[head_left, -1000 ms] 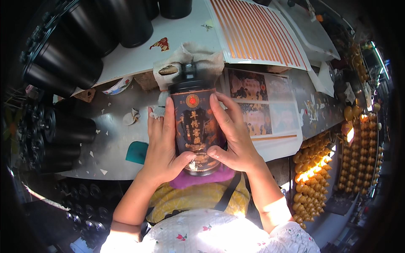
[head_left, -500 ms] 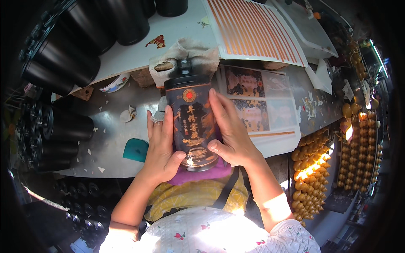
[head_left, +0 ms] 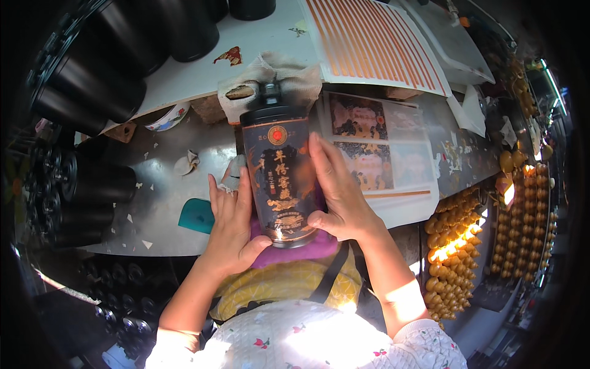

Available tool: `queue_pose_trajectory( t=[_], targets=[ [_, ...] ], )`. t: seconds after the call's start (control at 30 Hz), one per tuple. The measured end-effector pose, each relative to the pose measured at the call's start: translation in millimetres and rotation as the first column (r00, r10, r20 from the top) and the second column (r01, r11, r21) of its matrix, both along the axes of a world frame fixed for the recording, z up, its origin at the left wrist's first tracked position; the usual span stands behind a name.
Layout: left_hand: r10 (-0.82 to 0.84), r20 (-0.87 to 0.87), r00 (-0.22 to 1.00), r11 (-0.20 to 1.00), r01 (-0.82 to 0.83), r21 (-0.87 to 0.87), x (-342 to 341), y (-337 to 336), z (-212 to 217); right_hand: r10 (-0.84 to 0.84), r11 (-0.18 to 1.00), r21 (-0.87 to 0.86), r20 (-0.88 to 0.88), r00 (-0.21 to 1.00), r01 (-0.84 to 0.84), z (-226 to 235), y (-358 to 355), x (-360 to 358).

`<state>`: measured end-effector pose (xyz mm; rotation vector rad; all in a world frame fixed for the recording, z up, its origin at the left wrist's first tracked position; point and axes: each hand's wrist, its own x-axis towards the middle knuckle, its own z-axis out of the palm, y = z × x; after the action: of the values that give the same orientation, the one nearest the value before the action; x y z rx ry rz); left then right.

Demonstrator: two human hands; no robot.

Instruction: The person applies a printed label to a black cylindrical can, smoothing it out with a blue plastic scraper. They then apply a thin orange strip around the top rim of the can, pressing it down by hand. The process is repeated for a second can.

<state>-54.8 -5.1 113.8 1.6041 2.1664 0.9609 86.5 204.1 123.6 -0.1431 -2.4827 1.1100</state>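
Note:
A black cylindrical bottle with a narrow neck stands between my hands, its base toward me. Gold and orange artwork, a column of characters and a red round emblem cover its front. My left hand lies along its left side, thumb near the base, with a greyish wrap around a finger. On the other side my right hand presses the bottle with its fingers along the wall and its thumb on the lower front. The bottle's neck lies over a pale cloth. Purple cloth shows under the base.
A teal scraper lies on the metal table at left. Printed decal sheets are at right, with a striped orange sheet behind. Black bottles crowd the left side. Gold-coloured pieces hang at right.
The bottle has shifted up very slightly between my hands. My right fingertips and thumb have slid a little to the right; my left fingers have moved slightly lower and spread.

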Motion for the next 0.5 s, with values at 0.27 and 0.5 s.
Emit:
queue_pose_trajectory(
  t=[0.27,0.5],
  targets=[
    [0.052,0.109,0.993,0.989,-0.067,0.134,-0.7,11.8,10.0,-0.045,0.999,0.006,-0.005,0.999,0.045,10.4,-2.9,-5.1],
    [0.064,0.065,0.996,0.984,-0.074,0.164,-10.6,36.6,24.7,-0.081,0.996,-0.023,0.025,0.996,0.082,18.3,-3.5,-15.3]
  ],
)
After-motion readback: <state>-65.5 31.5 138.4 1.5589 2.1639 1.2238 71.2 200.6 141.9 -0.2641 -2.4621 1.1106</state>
